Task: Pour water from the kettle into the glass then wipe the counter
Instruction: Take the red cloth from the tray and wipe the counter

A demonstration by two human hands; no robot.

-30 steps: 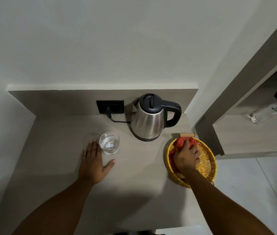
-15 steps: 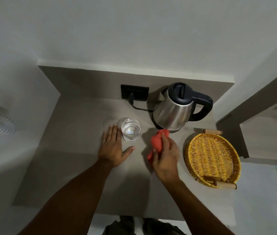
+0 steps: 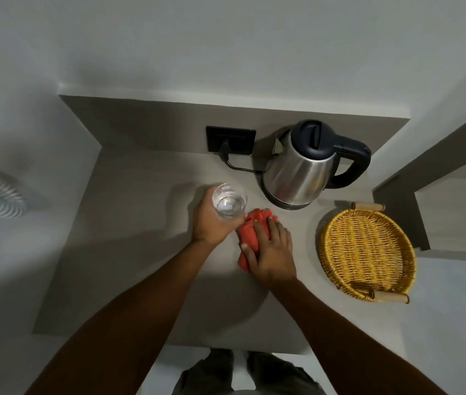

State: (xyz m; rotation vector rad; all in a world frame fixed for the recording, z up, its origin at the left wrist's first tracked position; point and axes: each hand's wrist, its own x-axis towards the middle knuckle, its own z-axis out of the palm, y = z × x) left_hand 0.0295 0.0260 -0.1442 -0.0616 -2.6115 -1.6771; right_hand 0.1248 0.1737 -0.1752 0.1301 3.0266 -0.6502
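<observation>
A clear glass [image 3: 229,201] with water in it is gripped from the left and below by my left hand [image 3: 211,220], near the middle of the grey counter [image 3: 140,252]. Right beside it, my right hand [image 3: 271,249] presses down on a crumpled red cloth [image 3: 253,229] lying on the counter. The steel kettle [image 3: 303,169] with a black lid and handle stands upright on its base just behind the cloth, its cord plugged into a black wall socket [image 3: 231,140].
A yellow wicker tray [image 3: 368,252] with wooden handles sits at the counter's right end. A wall corner and a lower shelf [image 3: 454,212] lie to the right. The counter's front edge runs near my legs.
My right hand took the red cloth out of the wicker tray and brought it left onto the counter beside the glass. My left hand went from lying flat to gripping the glass.
</observation>
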